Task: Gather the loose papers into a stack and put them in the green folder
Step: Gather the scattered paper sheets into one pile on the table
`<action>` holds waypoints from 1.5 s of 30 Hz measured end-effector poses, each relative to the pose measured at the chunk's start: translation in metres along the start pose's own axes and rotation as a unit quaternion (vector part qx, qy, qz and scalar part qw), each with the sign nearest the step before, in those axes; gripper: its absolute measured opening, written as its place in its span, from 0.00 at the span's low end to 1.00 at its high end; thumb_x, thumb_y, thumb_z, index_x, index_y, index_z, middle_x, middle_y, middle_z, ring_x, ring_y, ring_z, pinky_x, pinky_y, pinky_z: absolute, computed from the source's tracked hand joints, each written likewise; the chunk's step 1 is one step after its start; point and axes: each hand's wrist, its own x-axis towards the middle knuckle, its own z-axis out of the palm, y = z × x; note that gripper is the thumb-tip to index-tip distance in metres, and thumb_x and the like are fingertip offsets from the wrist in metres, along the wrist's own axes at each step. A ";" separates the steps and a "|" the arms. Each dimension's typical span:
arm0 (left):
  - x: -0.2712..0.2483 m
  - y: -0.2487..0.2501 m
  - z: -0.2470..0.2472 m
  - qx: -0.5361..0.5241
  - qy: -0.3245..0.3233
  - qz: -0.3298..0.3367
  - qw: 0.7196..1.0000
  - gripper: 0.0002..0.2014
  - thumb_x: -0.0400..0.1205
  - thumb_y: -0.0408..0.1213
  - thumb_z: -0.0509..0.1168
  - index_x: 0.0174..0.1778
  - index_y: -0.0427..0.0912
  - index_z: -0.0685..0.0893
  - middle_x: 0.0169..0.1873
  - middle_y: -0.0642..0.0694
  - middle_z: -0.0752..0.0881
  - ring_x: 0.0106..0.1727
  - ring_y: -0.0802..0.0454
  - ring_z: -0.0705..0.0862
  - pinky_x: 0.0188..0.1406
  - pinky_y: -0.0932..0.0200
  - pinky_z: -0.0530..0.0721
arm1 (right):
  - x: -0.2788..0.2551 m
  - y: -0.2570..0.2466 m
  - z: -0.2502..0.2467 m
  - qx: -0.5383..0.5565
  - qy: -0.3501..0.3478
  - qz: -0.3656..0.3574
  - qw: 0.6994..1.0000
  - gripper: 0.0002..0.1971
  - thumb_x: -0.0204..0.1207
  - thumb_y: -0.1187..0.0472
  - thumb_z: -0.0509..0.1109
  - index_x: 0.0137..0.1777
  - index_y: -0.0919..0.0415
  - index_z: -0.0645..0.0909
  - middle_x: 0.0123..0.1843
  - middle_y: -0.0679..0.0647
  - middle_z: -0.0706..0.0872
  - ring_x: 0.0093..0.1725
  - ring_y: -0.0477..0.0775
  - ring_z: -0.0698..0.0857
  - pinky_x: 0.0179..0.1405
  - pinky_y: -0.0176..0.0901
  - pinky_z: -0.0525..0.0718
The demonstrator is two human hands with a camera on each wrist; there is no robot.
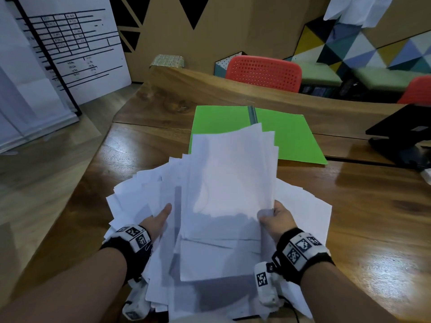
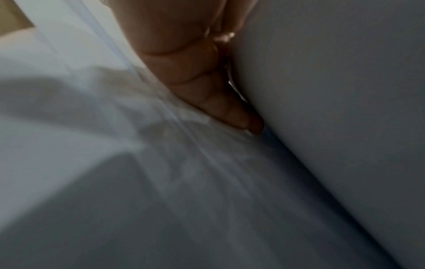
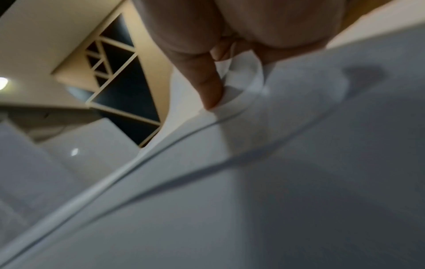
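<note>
A ragged bundle of white papers [image 1: 224,183] is lifted off the wooden table [image 1: 363,217], its top edges fanned unevenly. My left hand [image 1: 158,220] holds the bundle's left side, thumb on top and fingers [image 2: 207,94] slid in between the sheets [image 2: 92,163]. My right hand [image 1: 275,217] pinches the right edge, thumb on the front, fingers [image 3: 207,87] curled against the sheets [image 3: 276,163]. The green folder [image 1: 289,136] lies open flat on the table just beyond the papers, its far half showing. More sheets [image 1: 312,206] spread on the table under the bundle.
A black stand or device [image 1: 401,138] sits at the table's right edge. Two red chairs [image 1: 265,73] stand behind the table. A white printed board [image 1: 70,47] leans at the left, beside the wooden floor [image 1: 35,183].
</note>
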 end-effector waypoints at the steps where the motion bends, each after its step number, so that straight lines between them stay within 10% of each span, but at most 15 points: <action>1: 0.003 -0.001 0.000 -0.006 -0.003 0.003 1.000 0.44 0.74 0.67 0.54 0.76 0.33 0.67 0.75 0.34 0.70 0.75 0.37 0.69 0.79 0.46 0.61 | 0.000 -0.002 -0.003 -0.064 -0.006 -0.002 0.998 0.15 0.75 0.70 0.63 0.62 0.63 0.78 0.50 0.60 0.85 0.53 0.62 0.84 0.52 0.47 0.81; 4: 0.000 -0.003 0.000 0.021 -0.002 0.006 1.000 0.50 0.63 0.70 0.63 0.73 0.34 0.71 0.71 0.35 0.75 0.72 0.38 0.74 0.74 0.49 0.67 | -0.009 -0.006 -0.001 -0.207 -0.087 -0.009 0.975 0.18 0.75 0.67 0.63 0.66 0.60 0.77 0.52 0.56 0.84 0.52 0.57 0.82 0.52 0.42 0.79; 7: 0.004 -0.010 0.000 0.026 -0.009 0.041 0.999 0.46 0.53 0.61 0.77 0.63 0.35 0.79 0.61 0.38 0.84 0.62 0.39 0.82 0.63 0.52 0.77 | -0.017 -0.005 0.009 -0.123 -0.171 0.012 0.977 0.09 0.75 0.64 0.69 0.53 0.56 0.83 0.50 0.56 0.88 0.55 0.61 0.86 0.57 0.50 0.84; 10: 0.025 -0.020 0.001 0.066 -0.005 0.052 0.996 0.52 0.45 0.63 0.75 0.63 0.36 0.79 0.60 0.41 0.85 0.61 0.39 0.83 0.65 0.48 0.79 | -0.003 -0.001 -0.008 -0.041 0.011 0.021 0.999 0.08 0.75 0.63 0.71 0.53 0.61 0.84 0.50 0.58 0.86 0.58 0.63 0.84 0.50 0.41 0.81; 13: 0.035 -0.024 0.002 0.082 -0.009 0.053 0.995 0.56 0.42 0.65 0.72 0.66 0.38 0.78 0.63 0.40 0.84 0.63 0.40 0.82 0.67 0.44 0.78 | 0.012 0.010 -0.049 -0.160 0.183 0.177 0.954 0.34 0.68 0.52 0.74 0.73 0.62 0.69 0.68 0.63 0.80 0.62 0.67 0.82 0.60 0.53 0.81; 16: 0.022 -0.016 0.000 0.080 -0.010 0.055 0.995 0.47 0.50 0.60 0.75 0.64 0.38 0.79 0.62 0.39 0.85 0.61 0.40 0.82 0.66 0.46 0.78 | 0.012 0.015 -0.065 -0.155 0.137 0.259 0.943 0.37 0.66 0.53 0.78 0.71 0.73 0.71 0.60 0.68 0.84 0.53 0.66 0.84 0.53 0.53 0.84; 20: 0.015 -0.012 0.002 0.084 -0.021 0.067 0.994 0.26 0.71 0.45 0.74 0.62 0.38 0.80 0.60 0.39 0.85 0.51 0.46 0.80 0.54 0.56 0.75 | 0.014 0.015 -0.070 -0.190 0.080 0.241 0.948 0.33 0.70 0.56 0.75 0.71 0.72 0.71 0.70 0.67 0.79 0.65 0.68 0.80 0.65 0.55 0.80; 30: 0.018 -0.014 0.003 0.074 -0.014 0.062 0.995 0.36 0.65 0.49 0.76 0.67 0.36 0.77 0.62 0.39 0.83 0.54 0.45 0.80 0.55 0.55 0.76 | 0.009 0.008 -0.081 -0.175 0.140 0.233 0.946 0.32 0.74 0.58 0.71 0.76 0.68 0.66 0.72 0.65 0.76 0.67 0.67 0.79 0.66 0.54 0.78; 36: 0.018 -0.014 -0.001 0.096 -0.016 0.066 0.993 0.33 0.67 0.50 0.75 0.66 0.39 0.78 0.63 0.40 0.84 0.62 0.40 0.81 0.56 0.55 0.76 | 0.003 0.016 -0.087 -0.012 0.270 0.147 0.951 0.29 0.69 0.70 0.74 0.68 0.63 0.66 0.48 0.62 0.77 0.43 0.61 0.79 0.44 0.50 0.78; 41: 0.018 -0.013 0.000 0.094 -0.015 0.075 0.993 0.31 0.68 0.49 0.75 0.65 0.39 0.79 0.61 0.41 0.85 0.61 0.41 0.82 0.58 0.54 0.77 | -0.004 0.010 -0.083 -0.022 0.127 0.217 0.968 0.29 0.68 0.67 0.77 0.67 0.77 0.72 0.60 0.69 0.82 0.51 0.66 0.81 0.56 0.55 0.80; 45: 0.013 -0.010 0.001 0.087 -0.024 0.080 0.993 0.29 0.71 0.46 0.74 0.66 0.39 0.78 0.64 0.40 0.84 0.64 0.41 0.81 0.59 0.55 0.76 | -0.002 0.004 -0.086 -0.107 0.165 0.182 0.963 0.20 0.74 0.65 0.70 0.62 0.78 0.76 0.48 0.67 0.80 0.45 0.65 0.78 0.51 0.56 0.80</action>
